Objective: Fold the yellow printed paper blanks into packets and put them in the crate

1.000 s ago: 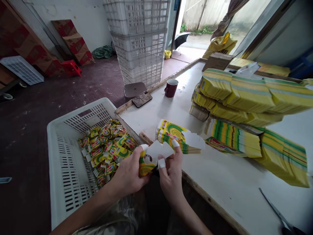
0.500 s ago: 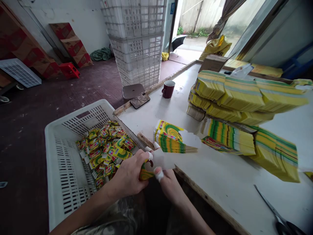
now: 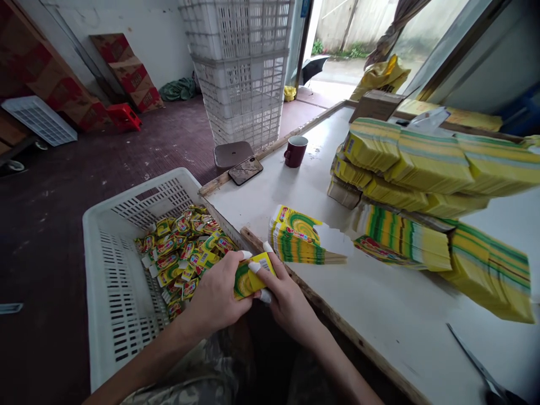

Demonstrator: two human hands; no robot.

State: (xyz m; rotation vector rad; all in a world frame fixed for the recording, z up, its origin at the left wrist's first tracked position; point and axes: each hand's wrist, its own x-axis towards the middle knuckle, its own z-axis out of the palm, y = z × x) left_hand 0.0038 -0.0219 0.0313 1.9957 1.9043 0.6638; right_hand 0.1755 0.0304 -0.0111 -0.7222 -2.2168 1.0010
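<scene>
A small yellow-and-green printed carton (image 3: 248,277) is gripped between both my hands, over the gap between basket and table edge. My left hand (image 3: 219,289) closes round its left end. My right hand (image 3: 287,292) pinches its right end, fingers over the top near a barcode and thumb beneath. White tape covers several fingertips. Just beyond my hands, a stack of flat printed cartons (image 3: 301,236) lies at the table's edge. To the left, many folded small cartons (image 3: 181,253) lie heaped in a white plastic basket (image 3: 99,270).
Bundles of flat cartons (image 3: 422,160) are piled on the white table (image 3: 379,315) at the right. Scissors (image 3: 476,360) lie at the near right. A dark red mug (image 3: 296,152) and a phone (image 3: 246,170) are on the far side. Behind stand stacked crates (image 3: 244,79).
The carton's white flaps, raised between my hands before, are now folded in, and its printed side shows. My right fingers have come over its top. The view has shifted slightly.
</scene>
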